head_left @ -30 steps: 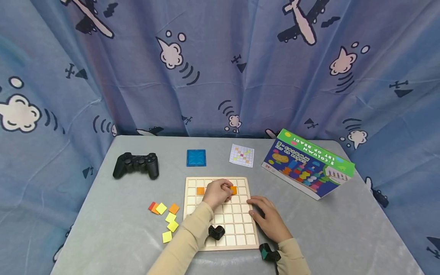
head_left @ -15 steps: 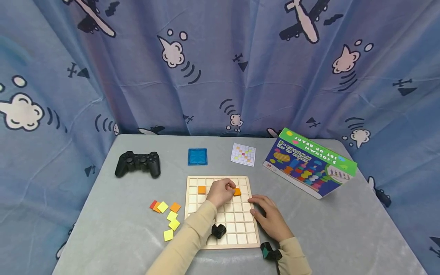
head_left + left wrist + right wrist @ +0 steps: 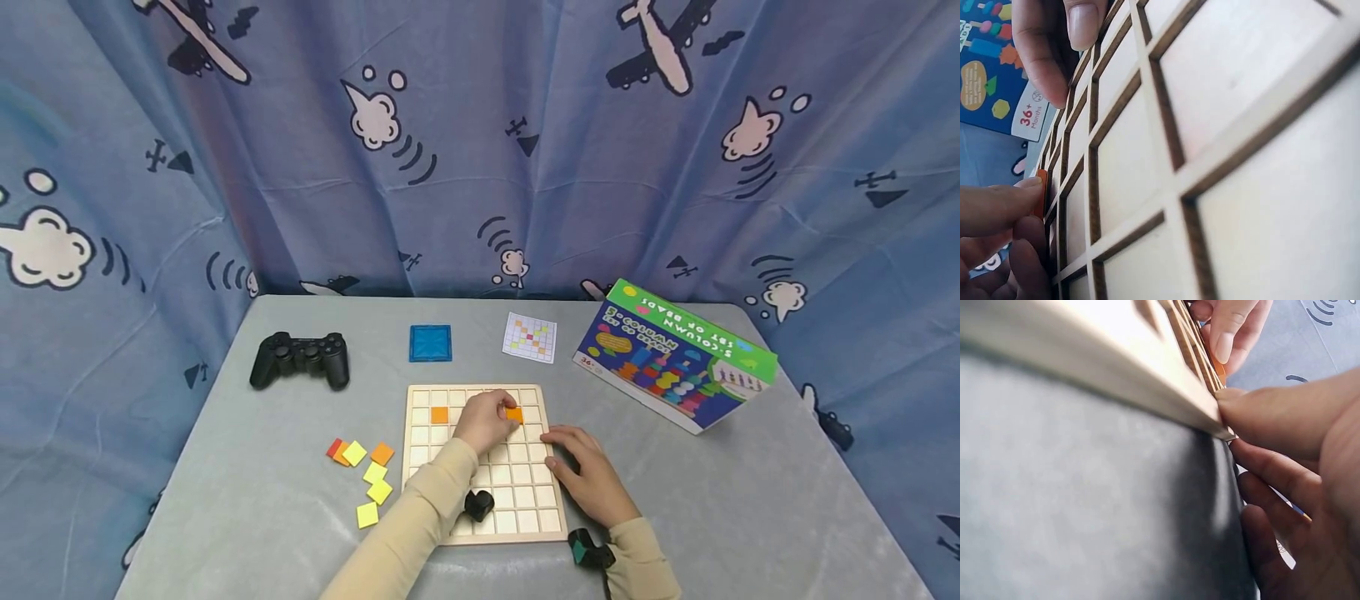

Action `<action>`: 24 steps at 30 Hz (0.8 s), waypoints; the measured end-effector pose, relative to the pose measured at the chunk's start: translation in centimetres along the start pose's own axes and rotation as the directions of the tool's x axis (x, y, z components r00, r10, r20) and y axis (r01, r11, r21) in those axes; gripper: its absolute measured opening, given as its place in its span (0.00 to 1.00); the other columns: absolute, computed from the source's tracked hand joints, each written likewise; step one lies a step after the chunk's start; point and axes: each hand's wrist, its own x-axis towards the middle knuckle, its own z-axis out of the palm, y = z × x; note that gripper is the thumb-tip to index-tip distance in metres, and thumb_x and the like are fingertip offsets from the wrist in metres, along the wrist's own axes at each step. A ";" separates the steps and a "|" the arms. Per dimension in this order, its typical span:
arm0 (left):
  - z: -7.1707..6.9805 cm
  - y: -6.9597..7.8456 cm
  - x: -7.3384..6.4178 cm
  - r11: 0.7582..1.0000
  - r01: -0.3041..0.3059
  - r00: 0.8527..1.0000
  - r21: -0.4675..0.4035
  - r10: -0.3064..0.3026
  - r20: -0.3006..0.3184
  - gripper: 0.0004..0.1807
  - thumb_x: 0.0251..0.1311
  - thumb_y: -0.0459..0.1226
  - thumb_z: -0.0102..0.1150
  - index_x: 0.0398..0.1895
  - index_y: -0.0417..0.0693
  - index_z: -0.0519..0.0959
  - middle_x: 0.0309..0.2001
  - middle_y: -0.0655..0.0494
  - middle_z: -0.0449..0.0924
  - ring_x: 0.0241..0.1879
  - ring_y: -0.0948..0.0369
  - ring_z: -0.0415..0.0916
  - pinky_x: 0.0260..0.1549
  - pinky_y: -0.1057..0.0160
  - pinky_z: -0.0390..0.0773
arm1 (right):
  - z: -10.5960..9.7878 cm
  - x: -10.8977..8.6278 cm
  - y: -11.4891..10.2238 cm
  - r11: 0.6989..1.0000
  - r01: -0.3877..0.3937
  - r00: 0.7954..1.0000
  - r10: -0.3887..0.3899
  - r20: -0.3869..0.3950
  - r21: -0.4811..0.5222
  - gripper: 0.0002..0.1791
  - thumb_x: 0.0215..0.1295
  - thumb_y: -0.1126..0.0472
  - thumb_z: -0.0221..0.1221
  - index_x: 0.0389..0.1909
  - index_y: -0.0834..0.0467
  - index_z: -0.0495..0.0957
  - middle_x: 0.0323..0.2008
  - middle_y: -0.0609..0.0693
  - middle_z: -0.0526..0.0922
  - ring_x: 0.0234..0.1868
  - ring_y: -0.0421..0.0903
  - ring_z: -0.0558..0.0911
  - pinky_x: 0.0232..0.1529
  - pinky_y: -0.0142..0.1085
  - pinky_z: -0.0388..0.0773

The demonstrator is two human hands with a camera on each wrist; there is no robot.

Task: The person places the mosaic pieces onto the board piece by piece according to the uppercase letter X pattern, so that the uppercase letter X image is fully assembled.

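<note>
My left hand [image 3: 486,421] is over the upper part of a wooden grid board [image 3: 522,498], its fingertips around an orange square tile [image 3: 514,414]. In the left wrist view, a fingertip lies on the edge of that tile [image 3: 1041,190], which stands slightly above the grid frame. Another orange tile [image 3: 439,415] sits in a cell of the same row, farther left. My right hand [image 3: 592,479] rests against the board's right edge; the right wrist view shows its thumb [image 3: 1272,415] at the rim and its other fingers beside the edge. My left hand hides several middle cells.
Loose yellow, orange and red tiles, among them a yellow tile [image 3: 367,515], lie left of the board. Farther back are a black game controller [image 3: 300,358], a blue tray [image 3: 431,343], a printed pattern card [image 3: 529,337] and a colourful toy box [image 3: 675,358].
My left hand has shifted slightly right. The orange tile at its fingertips has moved a little right, looked tilted half a second ago, and now looks flatter. My right hand has stayed at the board's edge.
</note>
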 end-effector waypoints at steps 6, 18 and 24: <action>0.1 -0.1 0.3 1.000 -0.004 1.000 0.014 0.004 -0.008 0.13 0.53 0.33 0.68 0.43 0.45 0.81 0.21 0.59 0.70 0.22 0.65 0.65 0.24 0.68 0.66 | 0.0 0.0 0.0 1.000 -0.006 1.000 0.006 0.002 0.007 0.18 0.64 0.62 0.61 0.55 0.53 0.77 0.59 0.51 0.73 0.64 0.55 0.68 0.61 0.56 0.64; -1.4 0.0 -1.0 0.999 0.015 1.000 -0.033 -0.015 0.000 0.16 0.56 0.37 0.66 0.47 0.44 0.79 0.24 0.59 0.73 0.23 0.64 0.67 0.28 0.65 0.69 | 0.2 0.3 0.1 1.000 0.000 1.000 0.000 0.002 0.013 0.17 0.64 0.60 0.61 0.55 0.51 0.77 0.59 0.49 0.73 0.63 0.54 0.69 0.60 0.56 0.65; -4.3 -1.1 -5.5 0.996 0.016 0.998 -0.086 -0.021 -0.055 0.19 0.61 0.42 0.62 0.54 0.47 0.76 0.32 0.60 0.72 0.25 0.64 0.68 0.25 0.65 0.70 | 0.0 0.0 0.3 0.999 -0.003 1.000 0.002 0.018 0.045 0.19 0.65 0.59 0.61 0.57 0.51 0.76 0.61 0.50 0.71 0.64 0.55 0.67 0.60 0.58 0.64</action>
